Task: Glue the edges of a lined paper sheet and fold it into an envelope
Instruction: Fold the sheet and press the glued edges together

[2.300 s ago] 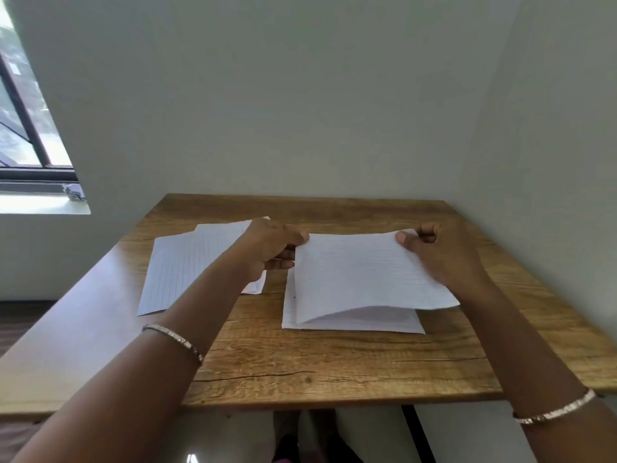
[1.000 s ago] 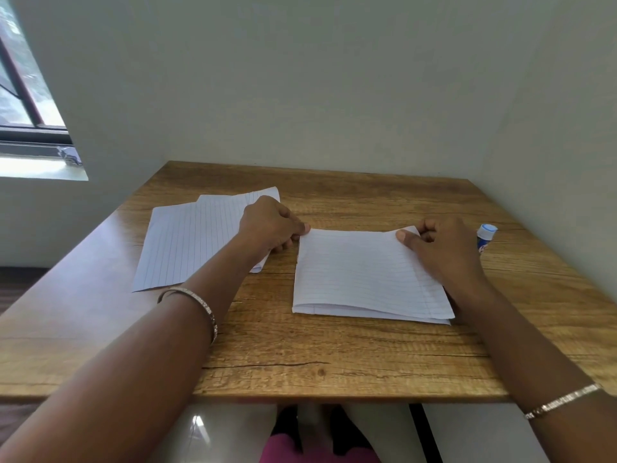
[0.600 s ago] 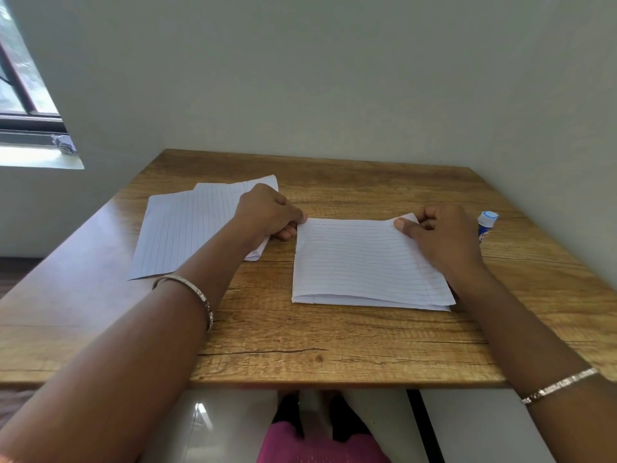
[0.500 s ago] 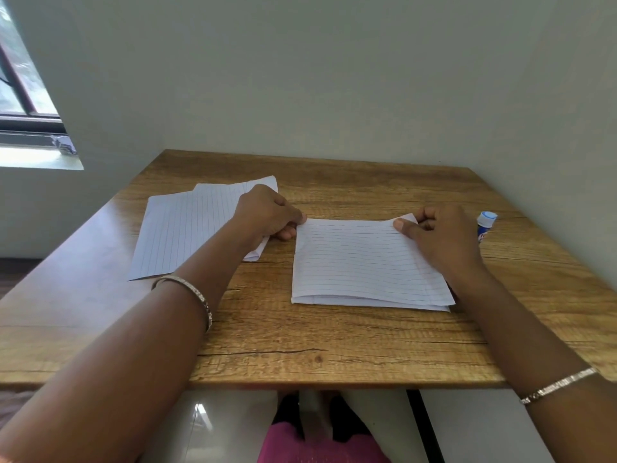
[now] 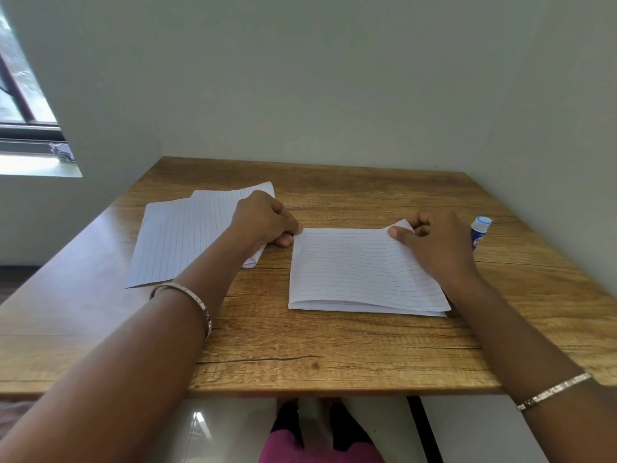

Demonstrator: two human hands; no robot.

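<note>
The left hand (image 5: 263, 218) and right hand (image 5: 434, 243) pinch the folded lined sheet's (image 5: 360, 272) far corners. The left wrist overlaps spare lined sheets (image 5: 180, 238). The right hand partly hides a glue stick (image 5: 479, 229).

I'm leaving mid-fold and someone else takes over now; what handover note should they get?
The left hand pinches the far left corner of the folded lined sheet.
The right hand pinches its far right corner, slightly raised.
The glue stick sits just right of the right hand; spare lined sheets lie at left, partly under the left hand.
Done: sheet doubled over, far edges roughly aligned.
Left: flatten the near fold, finish the envelope. Whether glue is applied cannot be seen.
</note>
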